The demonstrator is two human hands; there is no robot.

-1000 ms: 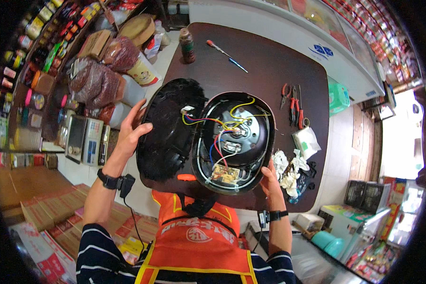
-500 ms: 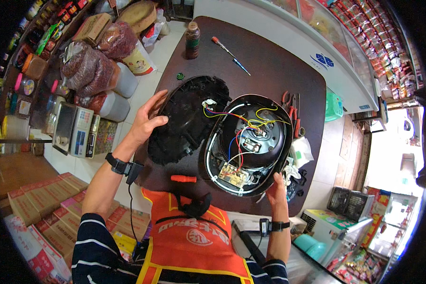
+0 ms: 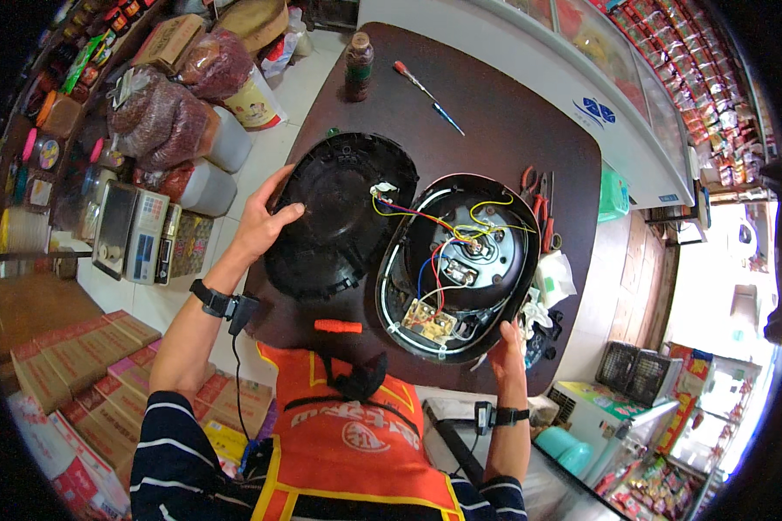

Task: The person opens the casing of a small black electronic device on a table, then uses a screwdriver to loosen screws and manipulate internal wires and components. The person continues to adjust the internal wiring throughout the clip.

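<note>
A dark brown surface (image 3: 487,139) is seen from above, with an opened appliance spread across it in two joined parts. On the left, a black oval cover (image 3: 334,230) is gripped at its outer left edge by the left hand (image 3: 274,217), the thumb laid over the inner face and the fingers curled along the rim, so the cover lies directly to that hand's right. On the right, the appliance's deep housing (image 3: 523,286) is touched at its lower right rim by the right hand (image 3: 506,347), whose thumb points upward; its fingers are mostly hidden, and how closely they are shut cannot be told. The housing lies just above and to the left of that hand. Inside it, a circuit board (image 3: 430,321) is seated near the bottom, and coloured wires (image 3: 434,221) are stretched across to the cover. An orange handle (image 3: 339,326) is placed below the cover; pliers (image 3: 537,208) are set beyond the housing's right side.
</note>
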